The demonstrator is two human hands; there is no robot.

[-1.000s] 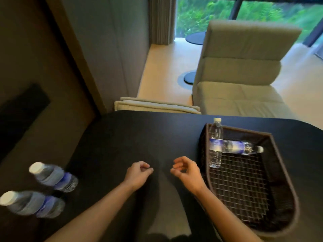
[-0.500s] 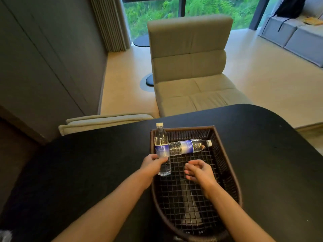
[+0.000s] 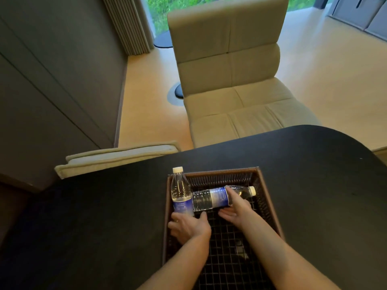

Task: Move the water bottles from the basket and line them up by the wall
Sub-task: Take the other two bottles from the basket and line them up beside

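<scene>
Plastic bottles are being gripped in the basket (image 3: 270,197): left hand (image 3: 189,227) clamping the standing bottle (image 3: 180,191), right hand (image 3: 235,208) the lying bottle (image 3: 211,198); lifting both together, one may be slipping.

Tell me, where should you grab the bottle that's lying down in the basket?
Probably around its middle, near the blue label, coming down from above. The lying bottle rests on its side across the basket, so its round body faces up while the cap end sits close to the right wall. The right hand is already closing there.
</scene>
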